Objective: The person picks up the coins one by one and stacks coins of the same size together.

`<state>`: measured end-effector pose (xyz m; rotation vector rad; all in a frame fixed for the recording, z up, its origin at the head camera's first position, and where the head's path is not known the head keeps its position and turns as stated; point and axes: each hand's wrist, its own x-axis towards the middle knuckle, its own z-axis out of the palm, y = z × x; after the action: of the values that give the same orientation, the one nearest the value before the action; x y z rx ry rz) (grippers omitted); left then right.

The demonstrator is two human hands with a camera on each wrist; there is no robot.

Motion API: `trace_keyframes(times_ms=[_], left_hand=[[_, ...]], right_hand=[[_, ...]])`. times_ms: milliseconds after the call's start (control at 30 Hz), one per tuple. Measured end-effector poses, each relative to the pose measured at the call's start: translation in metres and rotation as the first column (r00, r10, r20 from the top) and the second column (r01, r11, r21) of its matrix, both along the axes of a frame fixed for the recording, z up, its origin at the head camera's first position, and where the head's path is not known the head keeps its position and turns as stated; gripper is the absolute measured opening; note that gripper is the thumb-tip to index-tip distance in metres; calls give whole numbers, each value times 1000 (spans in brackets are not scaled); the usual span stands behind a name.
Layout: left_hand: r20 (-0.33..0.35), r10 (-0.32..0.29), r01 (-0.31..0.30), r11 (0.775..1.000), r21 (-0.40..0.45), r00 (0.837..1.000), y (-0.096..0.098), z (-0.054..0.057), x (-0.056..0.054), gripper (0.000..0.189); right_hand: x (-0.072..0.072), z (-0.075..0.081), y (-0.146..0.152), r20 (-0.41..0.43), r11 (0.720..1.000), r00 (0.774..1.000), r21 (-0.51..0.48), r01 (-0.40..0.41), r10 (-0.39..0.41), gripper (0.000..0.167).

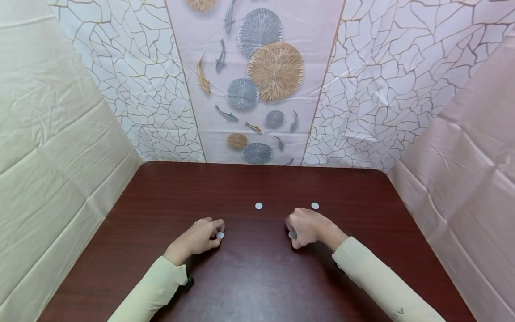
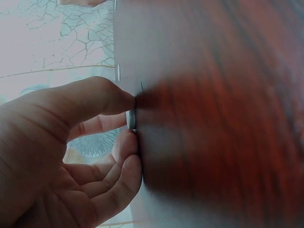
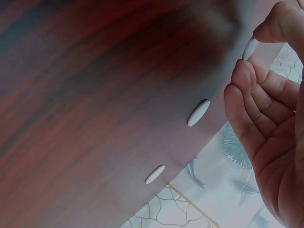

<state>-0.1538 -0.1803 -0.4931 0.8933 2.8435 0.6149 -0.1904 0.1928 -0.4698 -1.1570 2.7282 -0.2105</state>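
Observation:
My left hand (image 1: pixel 197 238) is at the left of the table's middle, its thumb and fingers curled around the edge of a small white disc (image 1: pixel 220 235). In the left wrist view that same disc (image 2: pixel 131 118) shows edge-on at the tabletop, between the thumb tip and the fingertips. Across from it, my right hand (image 1: pixel 307 227) pinches a second white disc (image 1: pixel 293 234) by its rim, partly covered by the fingers. From the right wrist, this disc (image 3: pixel 249 48) is seen between thumb and fingertips, close over the table.
Farther back on the dark red-brown wooden table (image 1: pixel 181 188) lie two more white discs, one near the middle (image 1: pixel 259 205) and one just beyond my right hand (image 1: pixel 315 205). A patterned cloth (image 1: pixel 257 125) hangs behind the table's far edge, with plain cloth (image 1: pixel 52 134) along the sides.

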Motion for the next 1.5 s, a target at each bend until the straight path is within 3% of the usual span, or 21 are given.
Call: trace_keyframes(times_ms=[400,767,933,1133,1233,1500], left_hand=[[1,-2,2,1000,9,1000,0,0,0,15],[14,-3,3,1000,13,1000,0,0,-1,16],[62,7,-8,1000,19,998,-1,1,-2,22],[171,28,-35,999,40,985,-4,8,-6,29],[192,39,-46,998,34,981,-6,11,-9,30],[128,8,-10,1000,10,992,2,27,-25,30]], right_hand=[[11,-6,14,4,1000,1000,-17,1,-1,39],[10,-6,19,5,999,1000,-34,-10,10,18],[10,-6,20,20,1000,1000,-29,2,-2,10],[10,-6,22,25,999,1000,-44,13,-12,6],[10,-6,23,39,998,999,-62,15,-13,7],[10,-6,26,96,997,995,-72,37,-30,7]])
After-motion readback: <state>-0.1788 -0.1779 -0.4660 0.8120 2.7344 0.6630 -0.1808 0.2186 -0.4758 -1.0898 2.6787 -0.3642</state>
